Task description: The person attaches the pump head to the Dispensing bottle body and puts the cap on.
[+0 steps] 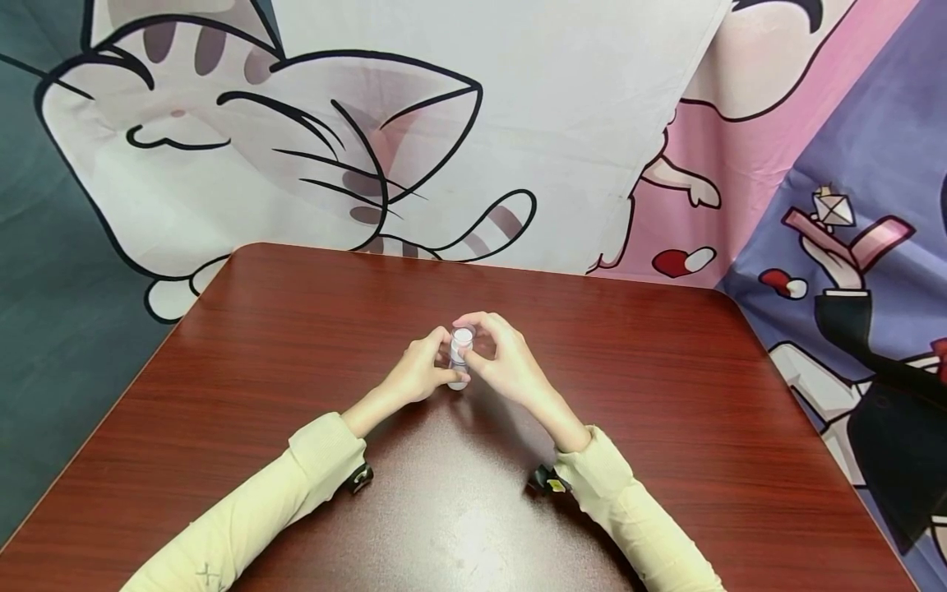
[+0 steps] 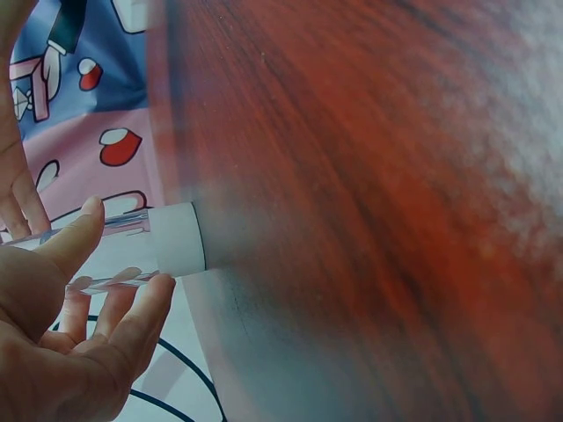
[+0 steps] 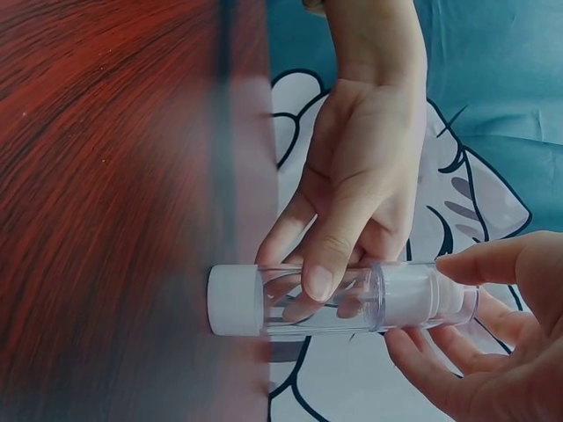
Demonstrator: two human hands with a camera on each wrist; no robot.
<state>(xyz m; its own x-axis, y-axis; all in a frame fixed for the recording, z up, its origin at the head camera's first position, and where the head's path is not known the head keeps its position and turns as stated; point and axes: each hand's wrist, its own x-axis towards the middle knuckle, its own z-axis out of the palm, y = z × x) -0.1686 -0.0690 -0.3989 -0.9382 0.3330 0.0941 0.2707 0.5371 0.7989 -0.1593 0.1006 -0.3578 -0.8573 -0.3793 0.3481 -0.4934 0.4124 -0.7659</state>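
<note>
A small clear bottle (image 3: 236, 301) with a white base and a white upper part stands upright on the table (image 1: 355, 304). My left hand (image 1: 418, 374) grips the transparent body, thumb on the near side and fingers behind it. At the top, my right hand (image 1: 506, 362) pinches the clear cap (image 3: 471, 303) between thumb and fingers. The right wrist view shows both hands on the bottle, left below right. The left wrist view shows the white base (image 2: 179, 239) under the left fingers, with the cap out of frame.
The reddish-brown wooden table spreads around the hands, its far edge just beyond them. A cartoon-printed cloth (image 1: 577, 148) hangs behind and to the sides. Small dark devices (image 1: 360, 478) sit under both cream sleeves (image 1: 325, 460).
</note>
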